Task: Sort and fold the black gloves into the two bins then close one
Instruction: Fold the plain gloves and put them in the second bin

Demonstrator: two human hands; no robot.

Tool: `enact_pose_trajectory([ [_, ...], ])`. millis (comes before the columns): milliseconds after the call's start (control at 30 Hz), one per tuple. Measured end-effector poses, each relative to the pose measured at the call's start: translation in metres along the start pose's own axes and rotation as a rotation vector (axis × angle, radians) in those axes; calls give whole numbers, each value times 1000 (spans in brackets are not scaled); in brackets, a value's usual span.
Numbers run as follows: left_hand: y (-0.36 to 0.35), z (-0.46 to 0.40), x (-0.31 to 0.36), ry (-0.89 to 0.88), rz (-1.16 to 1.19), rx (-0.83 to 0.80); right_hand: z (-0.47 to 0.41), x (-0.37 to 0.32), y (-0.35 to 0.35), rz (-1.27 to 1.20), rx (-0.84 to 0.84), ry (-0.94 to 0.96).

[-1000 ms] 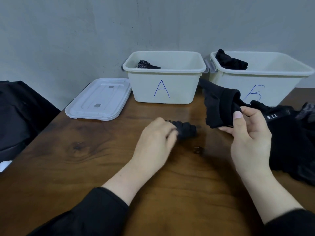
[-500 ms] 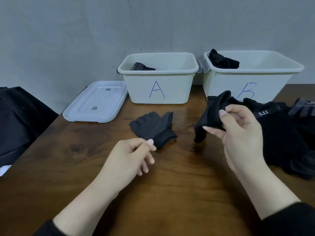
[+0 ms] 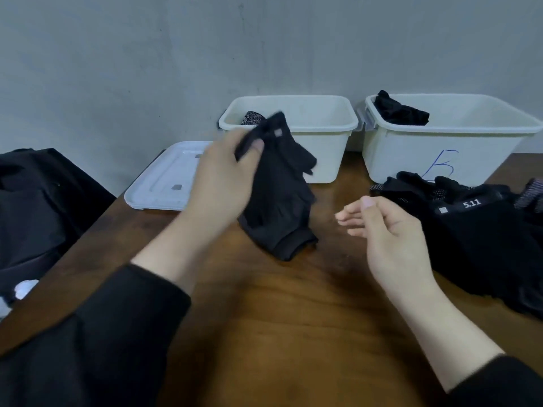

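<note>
My left hand [image 3: 226, 177] pinches a black fingerless glove [image 3: 279, 195] by its upper edge and holds it up in front of the left white bin [image 3: 323, 124]; the glove's cuff hangs down to the wooden table [image 3: 279, 318]. A dark glove [image 3: 252, 117] lies inside that bin. My right hand [image 3: 388, 230] hovers over the table with relaxed fingers, holding nothing. To its right lies a pile of black gloves [image 3: 482, 239], one with a "5.11" label. The right white bin [image 3: 458, 142], marked B, holds a black glove [image 3: 399, 111].
A white lid [image 3: 164, 180] lies flat on the table, left of the bins. Dark fabric [image 3: 38, 207] lies off the table's left edge. A grey wall stands right behind the bins.
My left hand has picked up the fingerless glove from the table and raised it toward the left bin. My right hand has let go of the glove it held and is now empty.
</note>
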State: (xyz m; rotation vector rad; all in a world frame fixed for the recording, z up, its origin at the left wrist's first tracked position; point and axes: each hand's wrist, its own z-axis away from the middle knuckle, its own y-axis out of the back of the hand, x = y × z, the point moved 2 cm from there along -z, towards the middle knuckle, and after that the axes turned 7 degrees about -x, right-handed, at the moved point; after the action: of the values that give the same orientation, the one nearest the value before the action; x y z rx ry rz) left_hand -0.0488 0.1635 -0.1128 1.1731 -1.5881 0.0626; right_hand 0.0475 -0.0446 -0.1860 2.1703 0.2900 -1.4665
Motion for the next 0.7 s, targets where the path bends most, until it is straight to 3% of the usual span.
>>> enact_pose_trajectory([
  [133, 8, -16, 4, -121, -36, 1, -7, 29, -6, 279, -186, -31],
  [267, -36, 21, -36, -106, -289, -284, -8, 33, -21, 514, -496, 42],
  [333, -55, 46, -61, 2, -469, -436, -6, 33, -25, 647, -612, 61],
  [433, -62, 60, -78, 55, -484, -486, -2, 32, -25, 678, -612, 98],
  [567, -56, 64, -78, -9, -409, -519, 6, 29, -23, 658, -626, 121],
  [700, -56, 71, -79, -87, -478, -593, 9, 28, -18, 599, -640, 105],
])
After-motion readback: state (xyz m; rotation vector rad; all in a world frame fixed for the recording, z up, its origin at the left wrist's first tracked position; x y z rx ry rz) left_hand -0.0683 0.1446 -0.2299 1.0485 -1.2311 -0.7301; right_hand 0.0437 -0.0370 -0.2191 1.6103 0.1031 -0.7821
